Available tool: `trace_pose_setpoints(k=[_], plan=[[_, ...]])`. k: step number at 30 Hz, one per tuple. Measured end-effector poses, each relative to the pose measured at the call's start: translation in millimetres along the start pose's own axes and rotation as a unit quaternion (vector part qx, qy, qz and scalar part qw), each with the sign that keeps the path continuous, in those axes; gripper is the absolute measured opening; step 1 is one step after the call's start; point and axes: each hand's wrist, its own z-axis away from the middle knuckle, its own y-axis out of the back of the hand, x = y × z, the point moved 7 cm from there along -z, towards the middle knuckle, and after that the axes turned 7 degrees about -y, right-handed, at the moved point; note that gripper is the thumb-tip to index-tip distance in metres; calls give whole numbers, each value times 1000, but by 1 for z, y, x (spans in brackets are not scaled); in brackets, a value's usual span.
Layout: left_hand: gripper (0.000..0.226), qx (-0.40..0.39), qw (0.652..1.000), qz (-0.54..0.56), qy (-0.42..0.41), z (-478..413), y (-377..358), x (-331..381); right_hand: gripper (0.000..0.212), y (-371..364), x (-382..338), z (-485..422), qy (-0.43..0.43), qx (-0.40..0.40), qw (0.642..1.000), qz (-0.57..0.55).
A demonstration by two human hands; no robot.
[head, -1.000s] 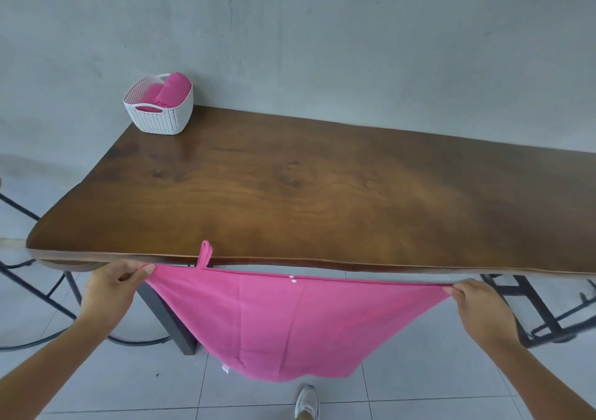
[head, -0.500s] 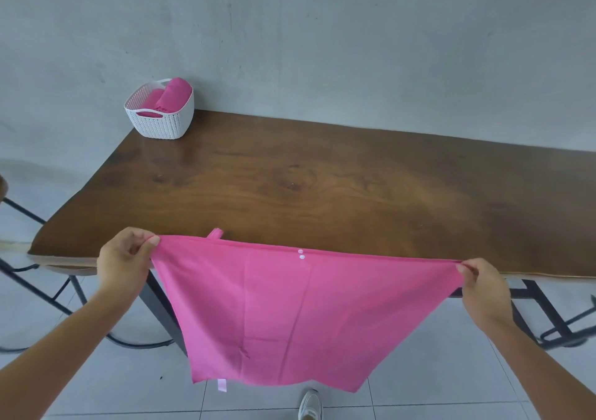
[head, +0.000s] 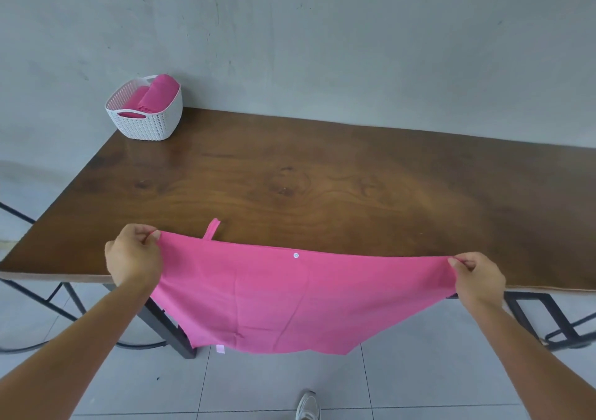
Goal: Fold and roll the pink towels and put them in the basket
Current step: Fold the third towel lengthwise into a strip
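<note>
A pink towel (head: 283,300) hangs spread out in front of the table's near edge, its top edge stretched above the tabletop. My left hand (head: 134,255) pinches its top left corner. My right hand (head: 477,277) pinches the top right corner. A small hanging loop (head: 211,228) and a white snap button (head: 295,255) show along the top edge. At the far left corner of the table a white woven basket (head: 145,123) holds two rolled pink towels (head: 154,94).
The long dark wooden table (head: 322,187) stands against a grey wall. Black metal table legs and a chair frame (head: 564,323) show below on both sides. A grey tiled floor and one shoe (head: 308,405) are under me.
Both hands have lifted the towel from below the table's edge up over the near part of the tabletop. The towel stays stretched between them.
</note>
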Motion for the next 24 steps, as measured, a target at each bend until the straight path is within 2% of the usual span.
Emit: trace_pose_setpoints(k=[4,10,16,24], plan=[[10,-3,1000,-23,2,-8,-21,5,9,-17,4,-22,18,-6,1000,21],[11,14,998,-52,-36,-24,-49,23,18,-37,-4,-53,63,43,992,97],[8,20,994,-92,-57,-55,-85,41,14,-55,-27,-96,98,56,986,126],[8,18,985,-161,-56,-89,-126,64,6,-83,-56,-151,96,63,983,143]])
